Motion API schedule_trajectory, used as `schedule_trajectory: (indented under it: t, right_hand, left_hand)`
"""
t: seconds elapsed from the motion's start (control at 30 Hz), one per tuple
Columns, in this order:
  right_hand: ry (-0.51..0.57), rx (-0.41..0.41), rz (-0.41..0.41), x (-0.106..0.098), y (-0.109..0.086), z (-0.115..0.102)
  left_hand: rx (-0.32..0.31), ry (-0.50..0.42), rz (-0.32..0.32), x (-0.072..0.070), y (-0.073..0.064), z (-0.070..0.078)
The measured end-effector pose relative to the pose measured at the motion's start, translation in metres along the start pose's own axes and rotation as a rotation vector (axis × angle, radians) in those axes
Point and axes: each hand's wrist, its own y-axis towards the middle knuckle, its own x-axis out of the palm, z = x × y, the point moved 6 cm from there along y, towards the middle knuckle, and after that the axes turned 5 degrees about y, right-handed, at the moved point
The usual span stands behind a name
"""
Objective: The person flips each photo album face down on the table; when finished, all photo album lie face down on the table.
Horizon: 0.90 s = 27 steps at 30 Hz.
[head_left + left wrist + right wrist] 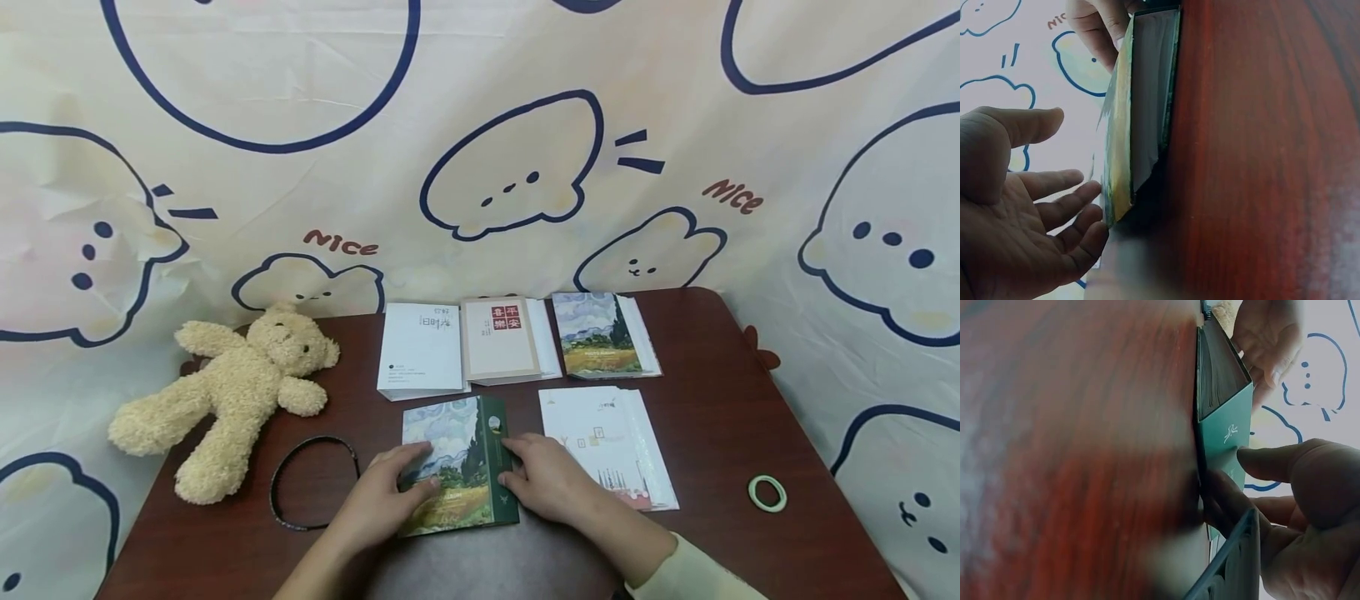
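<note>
Looks like squaring up the near landscape-covered album (460, 467), mid-counter (720, 417), so I'd nudge gently and evenly from both sides. Left hand (386, 496) is loosely spread at the cover's edge; right hand (553, 479) just touches the green spine (496, 458), neither gripping. Right wrist view shows the page edges (1217, 372) (head view hides those).

Glossy wood-grained table (720, 467), rough fleecy plush bear (242, 392), smooth card-covered green-spined album (459, 467); creased cloth-like backdrop (510, 54)
</note>
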Motion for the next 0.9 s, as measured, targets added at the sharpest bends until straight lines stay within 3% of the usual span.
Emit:
schedule_trajectory:
  t: [0.33, 0.5, 0.9]
  right_hand:
    - [0.095, 0.001, 0.018, -0.008, -0.008, 0.001]
    - [0.131, -0.005, 0.054, -0.016, -0.014, 0.002]
    - [0.201, 0.039, 0.134, -0.033, -0.033, 0.018]
  left_hand:
    - [0.019, -0.06, 0.016, 0.003, 0.004, 0.009]
    - [0.061, -0.1, 0.012, 0.009, 0.009, 0.019]
    - [0.158, -0.146, -0.056, 0.026, 0.015, 0.047]
